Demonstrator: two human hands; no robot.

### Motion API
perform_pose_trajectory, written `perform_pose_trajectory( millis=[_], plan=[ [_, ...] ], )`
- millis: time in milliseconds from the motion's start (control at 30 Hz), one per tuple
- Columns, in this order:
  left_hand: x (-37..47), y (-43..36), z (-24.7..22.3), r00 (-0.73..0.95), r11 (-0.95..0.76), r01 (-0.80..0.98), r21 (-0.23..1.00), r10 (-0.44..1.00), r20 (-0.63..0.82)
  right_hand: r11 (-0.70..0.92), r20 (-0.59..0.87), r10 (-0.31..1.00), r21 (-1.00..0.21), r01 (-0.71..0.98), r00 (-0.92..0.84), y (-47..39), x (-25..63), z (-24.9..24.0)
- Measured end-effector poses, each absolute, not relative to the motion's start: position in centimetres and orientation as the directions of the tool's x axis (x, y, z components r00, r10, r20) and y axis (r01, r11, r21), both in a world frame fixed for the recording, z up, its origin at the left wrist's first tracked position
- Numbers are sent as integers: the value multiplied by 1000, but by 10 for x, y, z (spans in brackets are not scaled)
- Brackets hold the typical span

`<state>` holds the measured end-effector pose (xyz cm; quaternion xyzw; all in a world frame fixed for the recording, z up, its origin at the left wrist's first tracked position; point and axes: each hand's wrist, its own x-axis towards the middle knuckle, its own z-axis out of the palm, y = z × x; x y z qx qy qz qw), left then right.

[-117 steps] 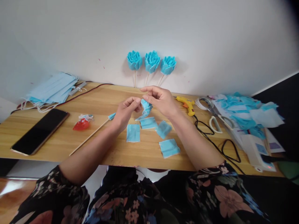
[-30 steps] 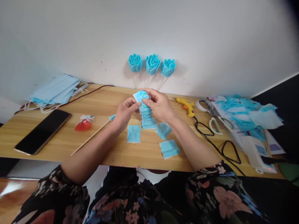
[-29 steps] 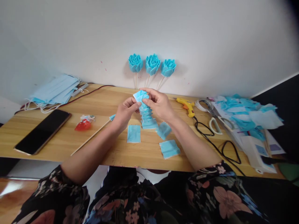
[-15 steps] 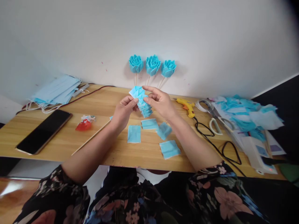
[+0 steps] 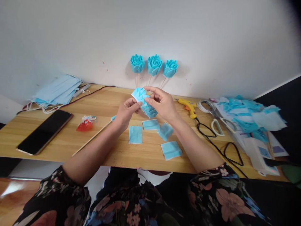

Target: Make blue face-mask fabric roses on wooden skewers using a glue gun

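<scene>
Blue strip (image 5: 147, 109), pleated, held aslant

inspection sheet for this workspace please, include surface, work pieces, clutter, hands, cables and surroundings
Surface: wooden tabletop, visible grain
Work pieces: pleated blue fabric strip in hand; four blue fabric pieces lying nearer the person; blue-tipped stick beside the left forearm
Clutter: smartphone, red plastic packet, stacked face masks, scissors, blue scraps
Hands: left hand and right hand both pinch the strip
Cables: black glue gun cable, looped; dark cable at back left
Surroundings: pale wall, red marks; three blue flowers before it
</scene>
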<state>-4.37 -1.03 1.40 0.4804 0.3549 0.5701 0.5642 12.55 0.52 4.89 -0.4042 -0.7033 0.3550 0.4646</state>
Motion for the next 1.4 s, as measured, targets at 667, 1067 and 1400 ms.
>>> perform_pose_trajectory(
  millis=[667, 1067, 1400],
  plan=[
    [-44, -10, 13, 127, -106, -290, 951, 981, 148, 405, 341, 903, -880, 247, -262, 6, 127, 51],
    [-44, -12, 18, 102, -136, -264, 955, 981, 168, 440, 379, 893, -848, 294, -244, 4, 127, 52],
    [-44, -12, 19, 86, -120, -217, 969, 986, 141, 357, 278, 914, -898, 259, -295, 8, 132, 51]
  ],
)
